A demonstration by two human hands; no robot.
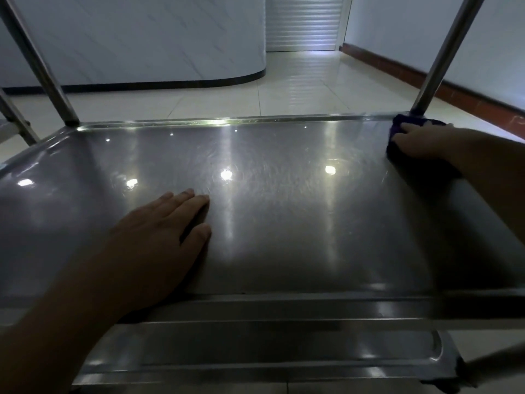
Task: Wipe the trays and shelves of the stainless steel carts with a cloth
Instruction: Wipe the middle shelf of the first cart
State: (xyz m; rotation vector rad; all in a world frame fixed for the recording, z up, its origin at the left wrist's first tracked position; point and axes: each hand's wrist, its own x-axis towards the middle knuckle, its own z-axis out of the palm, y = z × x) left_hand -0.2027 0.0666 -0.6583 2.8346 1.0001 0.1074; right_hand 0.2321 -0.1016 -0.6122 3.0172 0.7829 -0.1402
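A stainless steel cart shelf (284, 217) fills the view, shiny with light reflections. My left hand (159, 237) lies flat on it, fingers straight, near the front left. My right hand (423, 143) presses a dark purple cloth (397, 129) onto the shelf's far right corner, beside the upright post (443, 55). Most of the cloth is hidden under the hand.
A lower shelf (255, 354) of the same cart shows beneath the front rim. Another upright post (42, 69) rises at the far left corner. Beyond lie a tiled floor (298, 89), a curved white counter (142, 38) and a wall with a red skirting (426, 78).
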